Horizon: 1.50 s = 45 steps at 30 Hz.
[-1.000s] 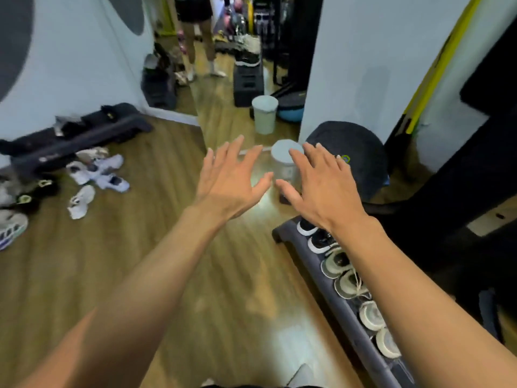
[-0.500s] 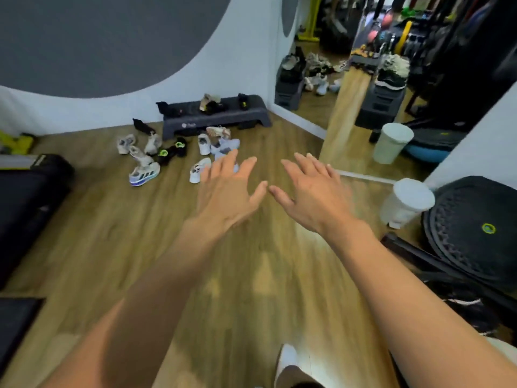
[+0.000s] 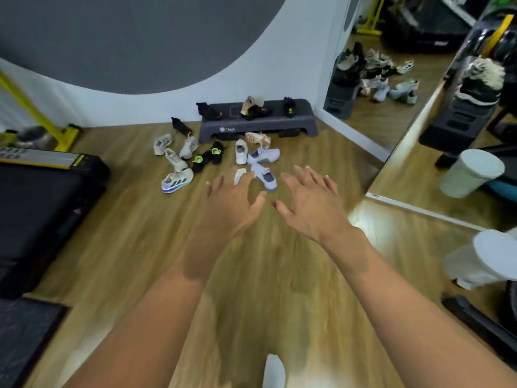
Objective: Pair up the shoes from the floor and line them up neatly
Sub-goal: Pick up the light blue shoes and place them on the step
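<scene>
Both hands hover palm-down over the wooden floor (image 3: 134, 247) and hold nothing. The left hand (image 3: 232, 201) and the right hand (image 3: 310, 203) have their fingers loosely spread, thumbs nearly meeting. Just beyond the fingertips, towards the far edge of the floor, lies the scatter of shoes (image 3: 195, 161), unpaired and pointing every way. The two lavender shoes (image 3: 264, 179) are nearest, with black shoes (image 3: 207, 158) marked in green and a striped trainer (image 3: 176, 180) further left. Behind them a dark step platform (image 3: 257, 123) stands against the white wall (image 3: 112, 107), more shoes on top. A mirror (image 3: 391, 88) covers the right-hand wall. A black treadmill (image 3: 42, 208) sits at the floor's left edge and a white bin (image 3: 486, 259) at its right.
</scene>
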Motion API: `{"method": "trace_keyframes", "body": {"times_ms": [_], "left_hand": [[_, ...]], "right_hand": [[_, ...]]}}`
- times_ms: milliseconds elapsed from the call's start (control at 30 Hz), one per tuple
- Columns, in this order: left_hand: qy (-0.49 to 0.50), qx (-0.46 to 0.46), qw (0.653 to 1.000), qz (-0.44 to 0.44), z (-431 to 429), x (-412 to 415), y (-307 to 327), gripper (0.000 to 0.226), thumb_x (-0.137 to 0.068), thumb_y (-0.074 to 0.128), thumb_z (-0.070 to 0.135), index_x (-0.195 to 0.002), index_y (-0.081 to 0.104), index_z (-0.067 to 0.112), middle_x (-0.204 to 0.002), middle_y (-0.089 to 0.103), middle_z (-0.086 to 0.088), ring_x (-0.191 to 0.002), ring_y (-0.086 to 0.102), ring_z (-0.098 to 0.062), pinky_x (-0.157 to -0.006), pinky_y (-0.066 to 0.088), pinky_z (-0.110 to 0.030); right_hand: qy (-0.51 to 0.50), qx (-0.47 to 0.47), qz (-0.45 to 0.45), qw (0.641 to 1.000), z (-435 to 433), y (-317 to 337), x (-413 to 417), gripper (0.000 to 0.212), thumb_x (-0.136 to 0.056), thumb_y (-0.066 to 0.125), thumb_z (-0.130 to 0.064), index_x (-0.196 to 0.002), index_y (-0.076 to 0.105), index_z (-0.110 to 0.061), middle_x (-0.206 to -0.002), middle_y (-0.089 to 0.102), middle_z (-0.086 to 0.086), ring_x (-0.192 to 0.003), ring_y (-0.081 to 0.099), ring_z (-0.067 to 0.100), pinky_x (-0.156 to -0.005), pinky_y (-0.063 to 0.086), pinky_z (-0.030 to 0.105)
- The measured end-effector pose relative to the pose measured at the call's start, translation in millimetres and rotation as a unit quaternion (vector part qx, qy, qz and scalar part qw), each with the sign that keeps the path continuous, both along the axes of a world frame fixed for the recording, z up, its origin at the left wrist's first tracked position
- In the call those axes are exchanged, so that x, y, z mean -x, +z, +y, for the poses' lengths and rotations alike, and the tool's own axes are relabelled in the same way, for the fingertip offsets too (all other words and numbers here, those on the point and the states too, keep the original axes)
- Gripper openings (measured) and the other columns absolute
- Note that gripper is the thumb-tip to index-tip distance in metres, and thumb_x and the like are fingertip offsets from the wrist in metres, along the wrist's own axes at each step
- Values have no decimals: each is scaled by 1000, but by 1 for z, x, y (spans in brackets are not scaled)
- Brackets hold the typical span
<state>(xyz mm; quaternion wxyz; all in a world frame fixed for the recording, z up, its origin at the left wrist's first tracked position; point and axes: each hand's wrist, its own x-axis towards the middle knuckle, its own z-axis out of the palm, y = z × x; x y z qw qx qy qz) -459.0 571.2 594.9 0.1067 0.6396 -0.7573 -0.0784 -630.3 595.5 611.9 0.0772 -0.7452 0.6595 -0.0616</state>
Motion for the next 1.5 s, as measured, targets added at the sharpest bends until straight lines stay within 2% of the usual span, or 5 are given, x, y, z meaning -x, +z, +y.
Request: {"method": "trace_keyframes", "body": {"times_ms": [667,933,1067,1267,1500], "left_hand": [[-2,-126,992,30,-410,24,-103,66,-85,50,47,-144,32,23,-145,39,-7,-128,39,-36,-105,34,-49],[43,-168,982,78,-560,44,-171,84,-72,24,65,-142,34,20,-145,40,-5,-128,44,-33,-104,36,-50],[52,-224,971,62,-634,56,-231,66,-85,45,53,-143,28,27,-144,40,-3,-128,40,-34,-103,36,-50],[65,-269,959,65,-723,70,-359,80,-78,24,65,-148,25,25,-149,35,-10,-134,38,-35,-106,32,-46],[78,-370,923,67,-790,87,-565,70,-86,54,44,-146,25,22,-141,40,-14,-126,44,-36,-99,40,-47]], "right_hand": [[-15,-104,-11,994,-410,-96,2,64,-91,49,-46,-147,27,-26,-155,25,4,-147,13,22,-116,16,51],[-9,-151,-30,988,-571,-169,21,61,-91,51,-40,-146,29,-24,-153,29,3,-143,22,23,-115,20,48],[-4,-151,-26,988,-643,-220,23,53,-89,51,-39,-138,39,-23,-142,43,2,-133,38,25,-105,32,45],[-26,-188,-39,981,-732,-344,30,50,-89,51,-37,-135,42,-19,-134,51,4,-125,47,25,-97,38,42],[-68,-291,-106,949,-811,-551,43,54,-85,57,-33,-135,42,-17,-132,49,9,-121,47,31,-91,39,38]]}}
